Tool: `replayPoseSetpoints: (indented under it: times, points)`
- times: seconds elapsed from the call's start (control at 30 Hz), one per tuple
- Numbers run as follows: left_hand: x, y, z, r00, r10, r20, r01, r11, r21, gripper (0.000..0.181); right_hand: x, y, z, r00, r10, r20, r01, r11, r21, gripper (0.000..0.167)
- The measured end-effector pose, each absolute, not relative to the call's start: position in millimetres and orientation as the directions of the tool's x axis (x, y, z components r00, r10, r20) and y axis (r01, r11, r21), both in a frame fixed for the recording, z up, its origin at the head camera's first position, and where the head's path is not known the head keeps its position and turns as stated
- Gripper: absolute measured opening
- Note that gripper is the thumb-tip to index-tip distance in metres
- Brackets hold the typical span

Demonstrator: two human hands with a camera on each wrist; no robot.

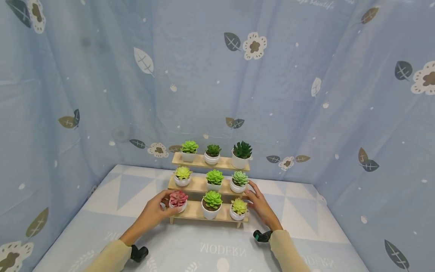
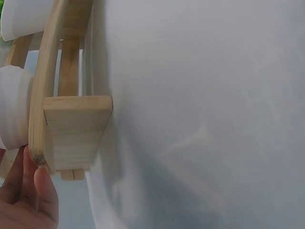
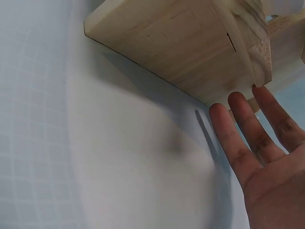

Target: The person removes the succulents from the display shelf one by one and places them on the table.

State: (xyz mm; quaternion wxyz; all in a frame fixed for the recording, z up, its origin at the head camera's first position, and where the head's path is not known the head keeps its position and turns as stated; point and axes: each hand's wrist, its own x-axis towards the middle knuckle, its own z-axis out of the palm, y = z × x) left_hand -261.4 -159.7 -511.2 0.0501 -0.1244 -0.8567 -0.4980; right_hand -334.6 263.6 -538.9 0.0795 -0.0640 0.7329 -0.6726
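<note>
A three-tier wooden plant stand (image 1: pixel 224 215) bears small potted succulents in white pots. My left hand (image 1: pixel 154 211) is at the stand's lower left end, its thumb and fingers about the pot of the red succulent (image 1: pixel 178 198). In the left wrist view, fingertips meet the base of the white pot (image 2: pixel 14 107), and one digit lies by the shelf end (image 2: pixel 40 138). My right hand (image 1: pixel 261 207) reaches to the right end, beside the pale green succulent (image 1: pixel 239 178) and the yellow-green one (image 1: pixel 239 206). Its extended fingers (image 3: pixel 262 143) touch the wooden shelf edge (image 3: pixel 259 62).
A bright green succulent (image 1: pixel 212 199) stands mid-front, with several others on the tiers above. The dark green one (image 1: pixel 242 150) is at top right. A patterned cloth (image 1: pixel 142 192) covers the table. Blue printed curtains (image 1: pixel 204 75) hang behind and at both sides.
</note>
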Motion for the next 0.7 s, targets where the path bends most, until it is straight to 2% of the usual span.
replayPoseSetpoints:
  times: [0.3,0.7]
  points:
    - [-264.5,-156.4,-513.0,-0.970,0.150,0.192,0.241,0.474,0.847,0.065,-330.5,261.9,-536.3,-0.981,-0.195,-0.015,0.001,0.072,-0.997,0.067]
    - [-260.9,-157.9,-511.7,-0.962,0.140,0.234,0.272,0.496,0.825,0.064,-332.2,261.8,-533.4,-0.977,-0.215,-0.017,0.001,0.076,-0.997,0.067]
